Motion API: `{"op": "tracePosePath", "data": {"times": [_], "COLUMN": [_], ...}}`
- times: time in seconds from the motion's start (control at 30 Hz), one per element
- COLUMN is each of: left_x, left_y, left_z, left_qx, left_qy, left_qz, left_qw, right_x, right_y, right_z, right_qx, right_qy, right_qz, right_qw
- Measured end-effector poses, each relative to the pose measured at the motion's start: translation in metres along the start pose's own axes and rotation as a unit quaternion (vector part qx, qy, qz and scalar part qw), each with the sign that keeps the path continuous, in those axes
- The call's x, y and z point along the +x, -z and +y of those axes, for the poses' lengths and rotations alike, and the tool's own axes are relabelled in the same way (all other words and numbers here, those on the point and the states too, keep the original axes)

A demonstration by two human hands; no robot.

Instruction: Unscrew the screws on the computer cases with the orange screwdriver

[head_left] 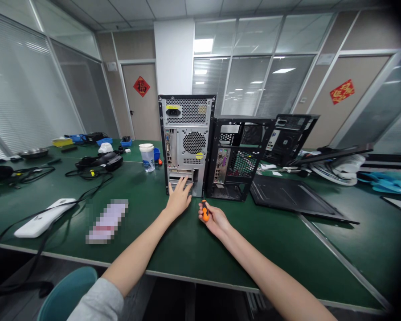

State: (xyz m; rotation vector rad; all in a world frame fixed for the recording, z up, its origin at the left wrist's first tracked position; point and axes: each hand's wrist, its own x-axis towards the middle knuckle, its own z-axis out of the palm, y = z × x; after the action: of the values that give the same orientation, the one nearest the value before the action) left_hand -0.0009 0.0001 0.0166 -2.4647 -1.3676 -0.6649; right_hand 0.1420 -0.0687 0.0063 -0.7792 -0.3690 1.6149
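A silver and black computer case (188, 120) stands upright, its back panel facing me. My left hand (178, 196) lies with spread fingers against the slot covers (180, 174) low on that panel. An orange and black screwdriver (205, 210) is gripped in my right hand (215, 219), its shaft pointing away from me toward the case's lower right corner. Whether the tip sits on a screw is too small to tell. Close on the right stands a second, black computer case (240, 156) with open bays.
On the left of the green table (254, 249) are a white power bank-like object (45, 218), a blurred-out flat item (107, 221), cables and a plastic cup (147, 158). A black side panel (294, 196) lies at right; another case (289, 138) stands behind it.
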Motion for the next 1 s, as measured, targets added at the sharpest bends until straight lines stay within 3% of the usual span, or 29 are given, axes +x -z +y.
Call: {"op": "tracePosePath", "data": {"times": [0.43,1.0], "left_x": [0.0004,0.0008], "left_y": [0.0015,0.0017], "left_z": [0.0012,0.0014], "left_qx": [0.003,0.000], "left_qy": [0.002,0.005], "left_qz": [-0.003,-0.003], "left_qw": [1.000,1.000], "right_x": [-0.0025,0.0041], "right_y": [-0.0040,0.0054], "right_z": [-0.0011,-0.0007], "right_qx": [0.026,0.074], "right_qy": [-0.038,-0.060], "right_qz": [0.012,-0.020], "right_qw": [0.999,0.995]}}
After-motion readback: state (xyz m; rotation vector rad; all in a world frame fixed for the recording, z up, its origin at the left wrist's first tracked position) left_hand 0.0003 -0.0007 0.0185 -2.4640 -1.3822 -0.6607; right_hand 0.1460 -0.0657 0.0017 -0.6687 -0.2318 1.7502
